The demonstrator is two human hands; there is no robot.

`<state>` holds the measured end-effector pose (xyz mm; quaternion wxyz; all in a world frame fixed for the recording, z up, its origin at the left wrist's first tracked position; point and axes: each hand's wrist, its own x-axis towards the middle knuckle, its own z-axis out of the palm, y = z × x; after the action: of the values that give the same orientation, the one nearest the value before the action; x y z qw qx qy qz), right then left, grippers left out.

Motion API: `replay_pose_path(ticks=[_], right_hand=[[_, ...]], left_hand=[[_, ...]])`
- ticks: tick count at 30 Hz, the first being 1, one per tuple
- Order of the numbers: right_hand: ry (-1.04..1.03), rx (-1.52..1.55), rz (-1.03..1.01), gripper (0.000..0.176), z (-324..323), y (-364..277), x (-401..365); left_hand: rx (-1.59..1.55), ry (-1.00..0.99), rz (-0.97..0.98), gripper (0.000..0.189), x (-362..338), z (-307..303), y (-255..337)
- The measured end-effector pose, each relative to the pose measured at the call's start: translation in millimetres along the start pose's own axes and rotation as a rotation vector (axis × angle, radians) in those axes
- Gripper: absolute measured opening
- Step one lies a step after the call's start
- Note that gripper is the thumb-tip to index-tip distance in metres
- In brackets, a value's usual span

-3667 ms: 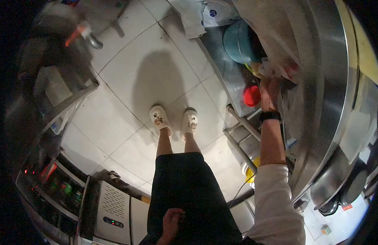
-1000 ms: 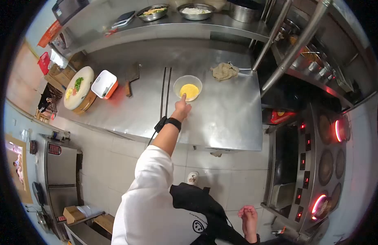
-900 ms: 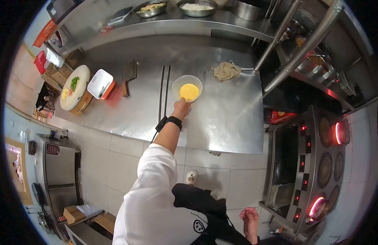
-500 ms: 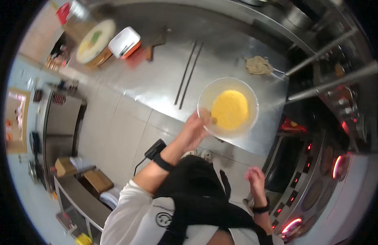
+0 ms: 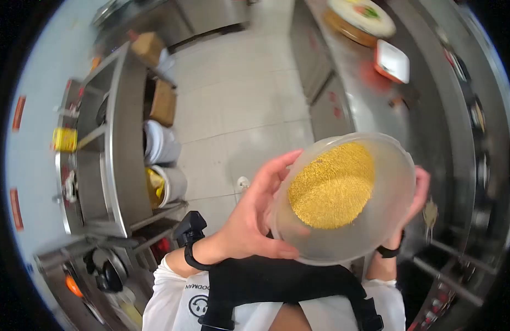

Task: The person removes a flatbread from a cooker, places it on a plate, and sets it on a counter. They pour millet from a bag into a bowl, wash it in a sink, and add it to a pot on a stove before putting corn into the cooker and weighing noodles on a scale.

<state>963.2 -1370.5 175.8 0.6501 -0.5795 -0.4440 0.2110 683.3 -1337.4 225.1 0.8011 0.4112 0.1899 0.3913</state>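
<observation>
A translucent round plastic tub [image 5: 388,215] is up in front of my chest, its mouth tilted toward me. Fine yellow grains [image 5: 333,187] lie heaped against its far left side. My left hand [image 5: 252,212] grips the left wall, thumb at the near lower rim and fingers behind it. On the opposite side, my right hand [image 5: 420,190] is wrapped round the wall, partly hidden by the tub.
A steel worktop [image 5: 371,110] runs along the right, with a white and red tray [image 5: 392,62] and a large round dish [image 5: 362,19] on it. To the left stand a steel rack [image 5: 128,138], a cardboard box [image 5: 162,103] and white buckets [image 5: 175,185]. Tiled floor [image 5: 227,121] lies between.
The tub has come off the worktop and up closer to me, now tilted. My right hand, earlier away from it, now holds it too. My view has turned left toward the rack.
</observation>
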Motion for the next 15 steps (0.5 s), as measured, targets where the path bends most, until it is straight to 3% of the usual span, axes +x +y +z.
replay_pose_path(ticks=[3,5,10,15], right_hand=[[-0.368,0.178,-0.557,0.013,128,-82,10],[-0.826,-0.171,-0.76,0.019,201,-127,5],[-1.159,-0.168,-0.797,0.018,371,-130,-32],[-1.352,-0.108,-0.861,0.019,478,-127,-59]], left_hand=[[0.143,0.187,0.027,0.102,-45,-58,44],[0.242,0.303,0.113,0.099,-69,-87,61],[0.086,0.562,0.223,0.098,-125,-149,102],[0.039,0.738,0.315,0.098,-161,-202,129]])
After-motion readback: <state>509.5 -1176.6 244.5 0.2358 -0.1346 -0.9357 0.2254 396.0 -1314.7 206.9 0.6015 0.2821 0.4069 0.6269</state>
